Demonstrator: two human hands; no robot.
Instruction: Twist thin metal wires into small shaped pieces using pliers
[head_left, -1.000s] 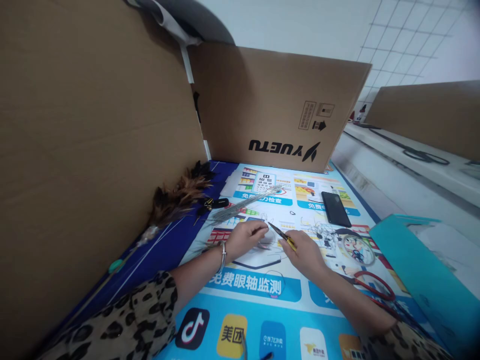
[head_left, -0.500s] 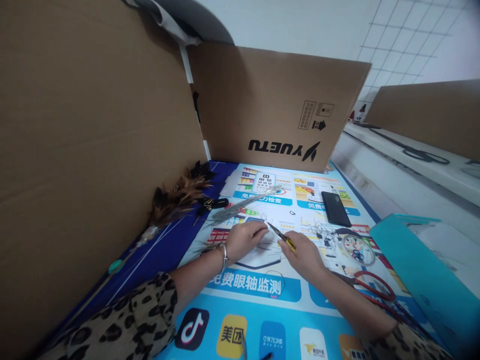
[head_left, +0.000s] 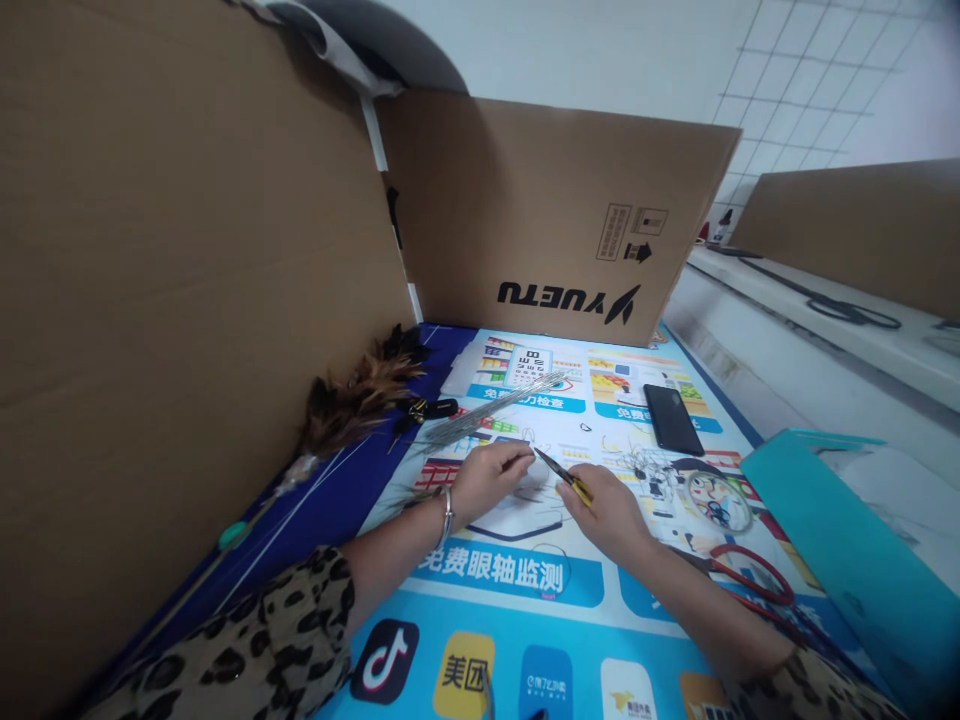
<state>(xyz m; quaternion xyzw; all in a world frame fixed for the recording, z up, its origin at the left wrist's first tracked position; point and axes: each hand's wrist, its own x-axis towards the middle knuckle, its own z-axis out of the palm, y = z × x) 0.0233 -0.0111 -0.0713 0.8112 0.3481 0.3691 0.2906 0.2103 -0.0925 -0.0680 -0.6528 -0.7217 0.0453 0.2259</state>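
Observation:
My left hand (head_left: 491,480) is closed in a pinch on what looks like a thin wire (head_left: 529,437), whose fine line shows faintly at the fingertips. In my right hand (head_left: 611,510) is a pair of long-nosed pliers (head_left: 566,474) with yellow handles, its dark jaws pointing at the left fingertips. Whether the jaws touch the wire I cannot tell. Beyond the left hand lies a bundle of straight silvery wires (head_left: 487,412). To the right of the right hand sit a tangle of small wire pieces (head_left: 654,475) and a round clear dish (head_left: 718,500) with small dark items.
Red-handled scissors (head_left: 757,575) rest beside my right forearm. A black phone (head_left: 673,420) lies farther back, and a teal box (head_left: 840,540) stands at the right. Brown feathers (head_left: 360,390) and a black-handled tool (head_left: 431,408) lie left. Cardboard panels (head_left: 555,220) border the back and left.
Both hands keep almost the same place and grip. The pliers' tip has shifted very slightly; nothing else has visibly moved.

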